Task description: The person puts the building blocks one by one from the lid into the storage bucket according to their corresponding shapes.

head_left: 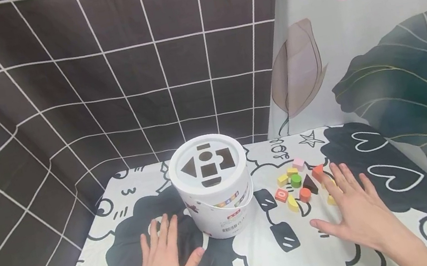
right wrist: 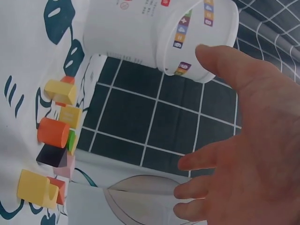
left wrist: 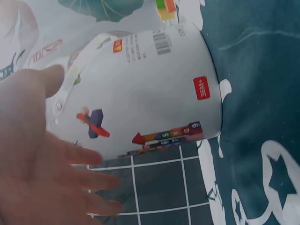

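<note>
Nearest are the two hands, reaching in low from the front edge. The left hand is flat with its fingers spread, just beside the bucket and gripping nothing. The right hand also has its fingers spread and holds nothing; it partly covers the blocks, and whether it touches them I cannot tell. Both point forward, away from the person.

The bucket stands upright between the hands on the worktop, its long axis vertical, probably so that the lid with its shaped holes faces up. The triangular hole points left. The blocks lie loosely grouped right of the bucket, perhaps for easy reach. Behind hangs a dark gridded cloth.
</note>
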The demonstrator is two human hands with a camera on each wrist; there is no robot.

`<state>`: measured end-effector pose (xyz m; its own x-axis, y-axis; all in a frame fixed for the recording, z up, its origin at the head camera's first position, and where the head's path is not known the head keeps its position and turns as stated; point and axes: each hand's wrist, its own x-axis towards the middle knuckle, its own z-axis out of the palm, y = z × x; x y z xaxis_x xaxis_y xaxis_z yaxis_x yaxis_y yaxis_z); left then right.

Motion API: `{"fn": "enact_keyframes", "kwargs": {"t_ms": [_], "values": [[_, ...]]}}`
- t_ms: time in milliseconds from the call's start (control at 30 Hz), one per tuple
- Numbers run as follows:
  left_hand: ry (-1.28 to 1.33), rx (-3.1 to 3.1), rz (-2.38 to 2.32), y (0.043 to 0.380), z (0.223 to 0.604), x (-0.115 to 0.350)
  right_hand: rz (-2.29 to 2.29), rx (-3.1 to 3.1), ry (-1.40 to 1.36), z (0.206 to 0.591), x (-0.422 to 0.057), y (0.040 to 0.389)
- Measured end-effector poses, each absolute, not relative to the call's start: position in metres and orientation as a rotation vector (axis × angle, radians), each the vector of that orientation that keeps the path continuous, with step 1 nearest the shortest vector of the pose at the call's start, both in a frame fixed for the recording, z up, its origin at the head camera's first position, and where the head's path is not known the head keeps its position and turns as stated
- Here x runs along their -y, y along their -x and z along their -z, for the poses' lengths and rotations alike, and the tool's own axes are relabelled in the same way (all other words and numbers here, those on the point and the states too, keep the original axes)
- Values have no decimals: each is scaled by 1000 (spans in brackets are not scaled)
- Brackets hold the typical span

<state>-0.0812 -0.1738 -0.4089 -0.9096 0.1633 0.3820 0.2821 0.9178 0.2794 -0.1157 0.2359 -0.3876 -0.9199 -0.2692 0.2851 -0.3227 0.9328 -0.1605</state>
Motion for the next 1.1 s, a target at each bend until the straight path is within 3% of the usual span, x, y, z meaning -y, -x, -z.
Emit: {"fn": "enact_keyframes", "kwargs": {"t_ms": [700, 1100], "values": [[432, 2425, 717, 169, 367, 171, -316, 2889, -405, 391, -242, 117], [506, 2454, 778, 180, 366, 170, -370, 2846, -430, 399, -244, 120]]}}
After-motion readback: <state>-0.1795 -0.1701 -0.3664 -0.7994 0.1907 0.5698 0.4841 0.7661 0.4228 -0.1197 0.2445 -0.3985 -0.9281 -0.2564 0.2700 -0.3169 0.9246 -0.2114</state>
